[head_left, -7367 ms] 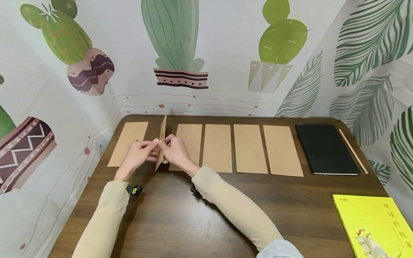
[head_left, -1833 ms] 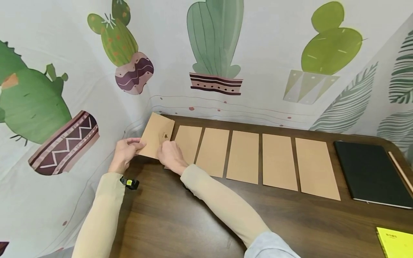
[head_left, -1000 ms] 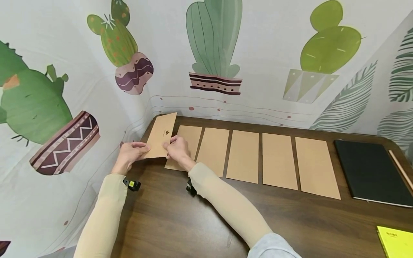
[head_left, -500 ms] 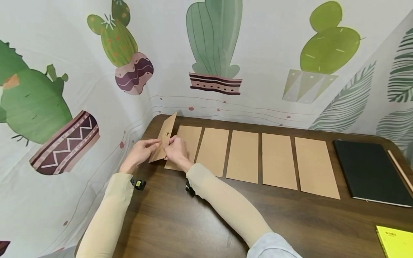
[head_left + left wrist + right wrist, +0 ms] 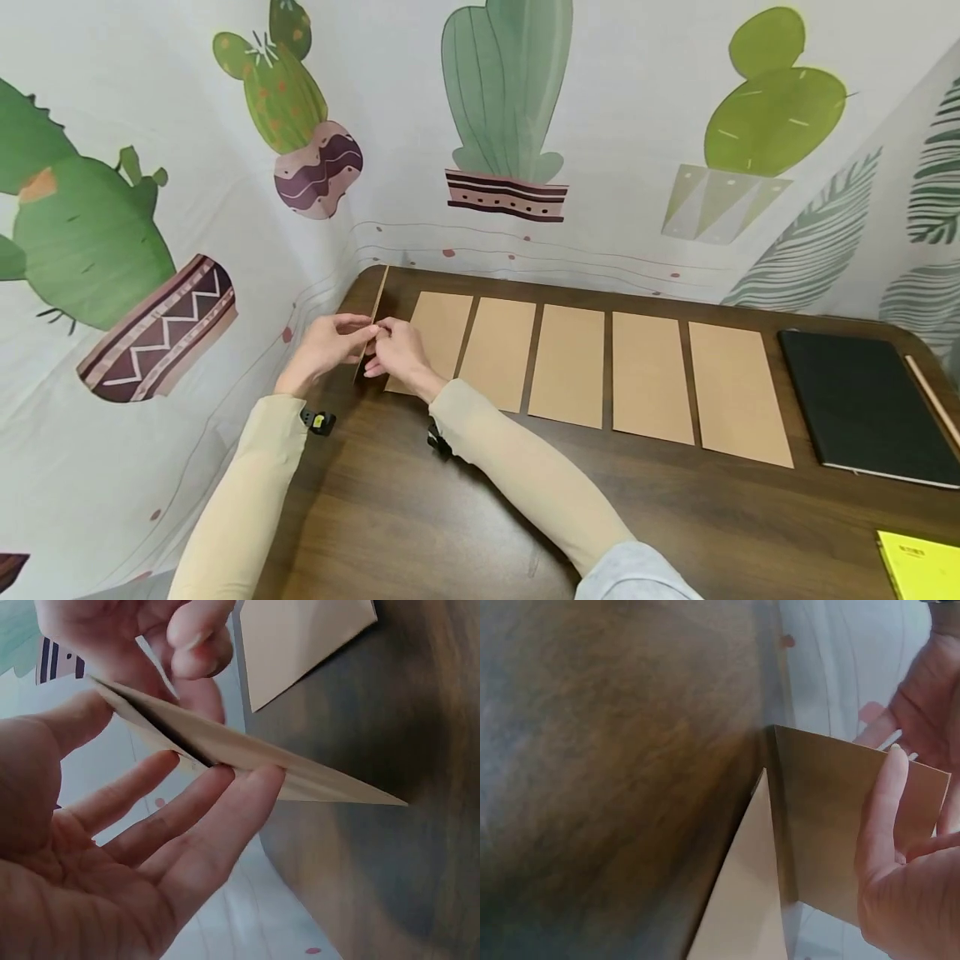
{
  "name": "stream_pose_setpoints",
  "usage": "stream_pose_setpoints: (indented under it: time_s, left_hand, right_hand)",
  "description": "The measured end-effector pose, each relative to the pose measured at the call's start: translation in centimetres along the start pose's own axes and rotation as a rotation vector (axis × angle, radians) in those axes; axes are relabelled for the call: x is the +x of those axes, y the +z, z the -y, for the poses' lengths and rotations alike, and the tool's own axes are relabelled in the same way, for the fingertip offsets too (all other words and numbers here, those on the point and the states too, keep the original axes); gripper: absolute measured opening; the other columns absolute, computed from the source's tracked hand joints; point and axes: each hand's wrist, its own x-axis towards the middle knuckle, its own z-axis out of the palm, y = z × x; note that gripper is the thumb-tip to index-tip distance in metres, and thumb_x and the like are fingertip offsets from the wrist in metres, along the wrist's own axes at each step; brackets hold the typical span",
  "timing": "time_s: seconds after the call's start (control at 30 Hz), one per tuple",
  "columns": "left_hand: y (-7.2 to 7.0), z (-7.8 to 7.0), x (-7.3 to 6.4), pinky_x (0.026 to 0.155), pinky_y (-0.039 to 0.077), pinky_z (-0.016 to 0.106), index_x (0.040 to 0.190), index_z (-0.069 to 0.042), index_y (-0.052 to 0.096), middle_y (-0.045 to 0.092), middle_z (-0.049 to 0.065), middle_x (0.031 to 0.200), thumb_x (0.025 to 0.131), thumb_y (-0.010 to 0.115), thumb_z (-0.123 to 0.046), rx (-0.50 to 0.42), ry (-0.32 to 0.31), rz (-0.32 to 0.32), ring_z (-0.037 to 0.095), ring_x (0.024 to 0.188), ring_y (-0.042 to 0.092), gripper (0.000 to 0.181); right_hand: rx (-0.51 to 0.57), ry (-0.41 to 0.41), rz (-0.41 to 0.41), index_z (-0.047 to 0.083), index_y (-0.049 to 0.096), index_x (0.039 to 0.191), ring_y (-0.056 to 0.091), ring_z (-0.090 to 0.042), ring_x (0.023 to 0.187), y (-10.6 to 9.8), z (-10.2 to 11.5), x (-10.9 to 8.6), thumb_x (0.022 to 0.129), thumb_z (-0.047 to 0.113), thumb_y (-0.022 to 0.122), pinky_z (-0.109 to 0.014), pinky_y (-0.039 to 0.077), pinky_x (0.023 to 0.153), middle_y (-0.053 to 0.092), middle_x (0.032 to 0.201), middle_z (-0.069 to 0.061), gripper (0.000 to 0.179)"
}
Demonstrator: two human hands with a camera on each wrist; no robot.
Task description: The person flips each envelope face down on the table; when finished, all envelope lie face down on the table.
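Note:
A brown kraft-paper card stands on edge at the far left of the table, seen almost edge-on in the head view. My left hand pinches it, thumb on one edge and fingertips along the other side. In the left wrist view the card shows two layers, with a dark gap between them near the thumb. My right hand is close on its right side. In the right wrist view, one straight finger of that hand lies along the card's plain face.
Several like cards lie flat in a row, the nearest card right beside my right hand. Farther right are a black notebook, a pencil-like stick and a yellow book. A patterned cloth hangs behind the table.
Earlier my hands held the second card; it now lies flat, and the far-left card is up instead. Since a second ago that card has turned from its printed face to edge-on. My view swung left.

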Motion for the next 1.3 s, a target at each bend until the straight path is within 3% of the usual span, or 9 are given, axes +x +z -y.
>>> stream_pose_setpoints:
  time_s: [0.17,0.27,0.4,0.47,0.57,0.77,0.87,1.1,1.3]
  left_hand:
    - [-0.5,-0.7,-0.6,0.074,0.067,0.025,0.139,0.009,0.067,0.071,0.035,0.136,0.105,0.072,-0.023,-0.002,-0.038,-0.045,0.019,0.090,0.082,0.047]
    - [-0.6,-1.1,-1.0,0.076,0.067,0.026,0.130,0.007,0.075,0.077,0.032,0.125,0.105,0.069,-0.020,0.060,-0.035,-0.141,0.021,0.085,0.082,0.037]
    - [-1.0,-1.1,-1.4,0.086,0.058,0.034,0.121,0.001,0.082,0.081,0.026,0.118,0.103,0.070,-0.021,0.212,0.006,-0.291,0.036,0.105,0.077,0.030]
    - [-1.2,-0.9,-1.6,0.087,0.053,0.034,0.121,0.001,0.082,0.080,0.025,0.120,0.103,0.070,-0.020,0.237,0.016,-0.320,0.041,0.115,0.073,0.030]
    - [-1.7,-0.5,-1.8,0.082,0.054,0.028,0.125,0.004,0.079,0.079,0.027,0.123,0.104,0.068,-0.017,0.198,0.004,-0.308,0.038,0.113,0.074,0.031]
    - [-2.8,-0.2,-2.1,0.071,0.050,0.013,0.132,0.006,0.075,0.077,0.029,0.128,0.106,0.067,-0.016,0.083,-0.072,-0.328,0.007,0.089,0.067,0.035]
    - [-3.0,-0.2,-2.1,0.069,0.050,0.011,0.131,0.006,0.075,0.077,0.029,0.126,0.105,0.068,-0.016,0.063,-0.094,-0.352,0.001,0.081,0.063,0.034]
    - [-3.3,1.0,-1.7,0.073,0.051,0.016,0.130,0.006,0.075,0.080,0.026,0.122,0.098,0.076,-0.015,0.116,-0.150,-0.346,0.014,0.091,0.073,0.038]
    - [-2.7,2.4,-1.3,0.091,0.057,0.040,0.125,0.005,0.077,0.076,0.029,0.128,0.096,0.080,-0.022,0.225,-0.171,-0.355,0.038,0.116,0.069,0.040]
  right_hand:
    - [-0.027,0.038,0.054,-0.008,0.064,0.139,0.066,-0.013,0.055,0.1,-0.5,0.5,0.113,0.003,0.051,-0.026,0.063,0.056,0.076,0.112,-0.034,0.032]
    - [-0.038,0.081,0.063,-0.009,0.063,0.139,0.066,-0.013,0.054,0.1,-0.9,0.9,0.112,0.005,0.055,-0.027,0.064,0.057,0.077,0.105,-0.028,0.032]
    - [-0.037,0.138,0.083,-0.012,0.065,0.130,0.066,-0.012,0.052,0.2,-1.6,1.4,0.111,0.007,0.059,-0.027,0.064,0.059,0.074,0.092,-0.017,0.027]
    - [-0.037,0.153,0.089,-0.013,0.067,0.122,0.066,-0.012,0.051,0.2,-1.9,1.5,0.110,0.007,0.061,-0.025,0.064,0.058,0.072,0.090,-0.017,0.024]
    - [-0.059,0.158,0.081,-0.012,0.068,0.113,0.065,-0.011,0.048,0.3,-2.0,1.5,0.110,0.009,0.063,-0.022,0.061,0.054,0.072,0.087,-0.016,0.022]
    - [-0.108,0.151,0.027,-0.003,0.064,0.094,0.060,-0.005,0.042,0.7,-1.6,1.3,0.106,0.013,0.071,-0.017,0.053,0.046,0.064,0.065,-0.004,0.022]
    - [-0.163,0.135,-0.011,0.004,0.060,0.086,0.056,-0.004,0.040,0.6,-1.5,1.5,0.104,0.016,0.075,-0.017,0.051,0.046,0.059,0.054,0.001,0.026]
    - [-0.377,0.096,-0.035,0.015,0.062,0.073,0.066,-0.012,0.048,0.2,-4.3,4.8,0.097,0.032,0.079,-0.024,0.048,0.049,0.063,0.048,0.002,0.034]
    - [-0.615,0.047,-0.095,0.018,0.051,0.056,0.051,-0.015,0.049,0.7,-4.6,4.9,0.093,0.025,0.074,-0.029,0.044,0.048,0.047,0.047,0.005,0.044]
